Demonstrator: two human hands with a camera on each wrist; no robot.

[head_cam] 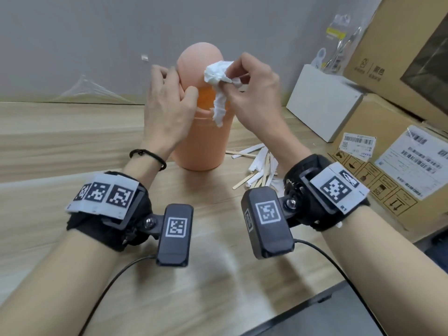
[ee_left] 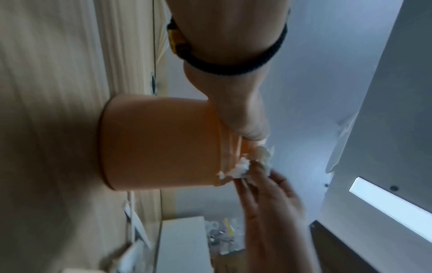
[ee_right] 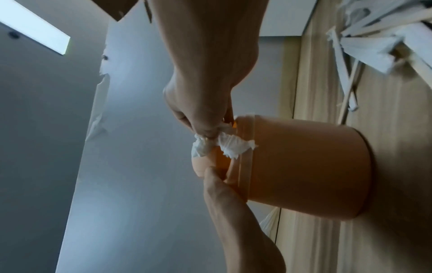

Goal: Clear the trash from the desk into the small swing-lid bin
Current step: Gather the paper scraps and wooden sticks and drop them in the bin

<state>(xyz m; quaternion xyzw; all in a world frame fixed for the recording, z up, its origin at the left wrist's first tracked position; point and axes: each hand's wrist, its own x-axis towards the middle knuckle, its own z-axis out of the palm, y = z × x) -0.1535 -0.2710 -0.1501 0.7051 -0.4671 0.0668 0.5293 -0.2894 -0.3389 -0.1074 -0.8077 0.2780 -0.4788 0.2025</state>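
Note:
A peach swing-lid bin [head_cam: 201, 146] stands upright on the wooden desk [head_cam: 60, 146]. My left hand [head_cam: 178, 88] grips its domed lid [head_cam: 194, 64], fingers round the left side and thumb pressing the flap inward, so a gap shows. My right hand [head_cam: 232, 78] pinches a crumpled white tissue [head_cam: 218, 76] just above that gap, and a twisted tail hangs over the bin's rim. The left wrist view shows the bin [ee_left: 158, 142] with the tissue [ee_left: 243, 166] at its top. In the right wrist view the tissue [ee_right: 224, 146] touches the bin [ee_right: 304, 166] at the rim.
A pile of wooden sticks and white paper wrappers [head_cam: 259, 166] lies on the desk right of the bin. A white box [head_cam: 322, 105] and cardboard boxes [head_cam: 388, 154] line the right side. Crumpled clear film [head_cam: 89, 90] sits at the back left. A dark panel [head_cam: 339, 316] fills the lower right.

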